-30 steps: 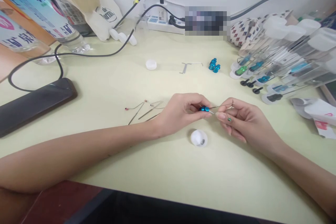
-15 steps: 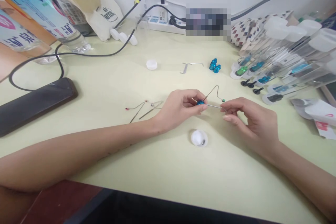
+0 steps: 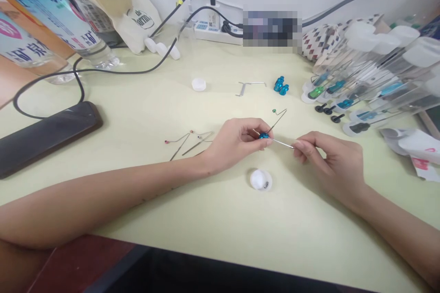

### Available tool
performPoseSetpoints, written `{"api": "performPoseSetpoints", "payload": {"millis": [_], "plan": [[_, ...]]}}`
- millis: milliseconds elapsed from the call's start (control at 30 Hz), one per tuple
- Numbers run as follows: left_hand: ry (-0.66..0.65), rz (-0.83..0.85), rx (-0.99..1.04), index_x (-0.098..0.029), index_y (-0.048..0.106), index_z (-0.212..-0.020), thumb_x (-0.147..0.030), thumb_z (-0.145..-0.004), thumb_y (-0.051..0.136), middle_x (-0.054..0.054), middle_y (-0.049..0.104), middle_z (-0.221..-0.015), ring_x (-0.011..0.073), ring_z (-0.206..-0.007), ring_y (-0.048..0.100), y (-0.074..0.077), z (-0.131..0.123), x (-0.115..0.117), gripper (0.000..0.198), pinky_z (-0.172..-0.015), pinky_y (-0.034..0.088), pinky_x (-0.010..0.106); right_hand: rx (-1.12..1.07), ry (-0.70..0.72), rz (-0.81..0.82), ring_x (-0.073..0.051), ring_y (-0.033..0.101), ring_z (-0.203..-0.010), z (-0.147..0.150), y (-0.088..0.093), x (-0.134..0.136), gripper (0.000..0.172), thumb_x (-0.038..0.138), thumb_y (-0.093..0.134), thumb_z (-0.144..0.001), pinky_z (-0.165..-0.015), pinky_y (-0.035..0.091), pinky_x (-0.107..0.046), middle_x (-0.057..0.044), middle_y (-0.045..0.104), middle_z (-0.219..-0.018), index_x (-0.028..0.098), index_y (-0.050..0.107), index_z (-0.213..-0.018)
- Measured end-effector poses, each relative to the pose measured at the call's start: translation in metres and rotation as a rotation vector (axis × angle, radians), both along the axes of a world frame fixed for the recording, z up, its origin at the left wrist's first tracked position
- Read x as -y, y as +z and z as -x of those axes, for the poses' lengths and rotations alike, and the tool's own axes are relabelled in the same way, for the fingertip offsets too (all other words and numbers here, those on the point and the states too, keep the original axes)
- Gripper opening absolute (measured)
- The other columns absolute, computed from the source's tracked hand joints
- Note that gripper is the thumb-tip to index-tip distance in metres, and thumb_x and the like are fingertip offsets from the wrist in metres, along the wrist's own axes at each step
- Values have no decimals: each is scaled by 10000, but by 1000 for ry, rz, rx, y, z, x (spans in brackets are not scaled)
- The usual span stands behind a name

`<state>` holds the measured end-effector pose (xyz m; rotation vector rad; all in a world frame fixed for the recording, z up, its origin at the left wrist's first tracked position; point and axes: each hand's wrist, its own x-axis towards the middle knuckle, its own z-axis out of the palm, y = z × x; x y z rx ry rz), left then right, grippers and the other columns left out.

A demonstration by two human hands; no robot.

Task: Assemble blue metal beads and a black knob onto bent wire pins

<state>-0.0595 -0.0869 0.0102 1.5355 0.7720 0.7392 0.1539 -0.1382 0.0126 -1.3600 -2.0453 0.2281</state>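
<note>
My left hand (image 3: pixel 237 141) pinches a small blue metal piece (image 3: pixel 263 136) between thumb and fingers at the middle of the table. A thin bent wire (image 3: pixel 280 116) passes through that piece; one arm rises up and back to a green bead tip, the other runs straight to the right. My right hand (image 3: pixel 330 162) pinches the end of that straight arm. A white cap (image 3: pixel 260 180) lies on the table just below both hands.
Several bent wires (image 3: pixel 189 141) lie left of my left hand. Two blue pieces (image 3: pixel 281 85), a metal wire frame (image 3: pixel 249 86) and a white cap (image 3: pixel 198 84) sit further back. Clear tubes of tools (image 3: pixel 371 82) crowd the right; a black phone (image 3: pixel 44 135), cable and bottles the left.
The bent wire has turned in the blue piece: its green-tipped arm swung from the right side up and over to the left. My right hand slid down the straight end.
</note>
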Motion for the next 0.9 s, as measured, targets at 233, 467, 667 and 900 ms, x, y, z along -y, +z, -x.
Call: {"api": "performPoseSetpoints", "payload": {"millis": [233,467,667,900], "plan": [[-13,24,9,-131,656,-842,-274,-792,639,32,625,-814,94,-730,563,1,0,0,152,-702,490,230,21,5,64,-62,482,-427,2,1,-1,245,260,521,-924,-453,372,-205,60,552,-515,212,567,-689],[1,46,28,-126,631,-837,-267,-796,637,20,602,-769,93,-711,581,2,1,-2,147,-719,509,239,161,35,-227,-145,611,-669,-4,-2,-4,238,285,644,-846,-616,486,-276,-32,650,-894,270,593,-1079],[9,35,6,-127,623,-841,-258,-813,610,23,605,-766,96,-715,590,3,1,-1,134,-720,506,241,347,-33,-342,-146,624,-706,-4,-4,4,131,226,599,-872,-629,483,-283,-10,682,-900,278,651,-981],[-1,10,-1,-131,619,-825,-282,-819,606,31,609,-823,96,-731,584,1,0,0,152,-734,511,248,374,52,-381,-141,639,-682,-10,-9,1,219,157,595,-856,-579,472,-261,4,707,-844,304,668,-1002]]}}
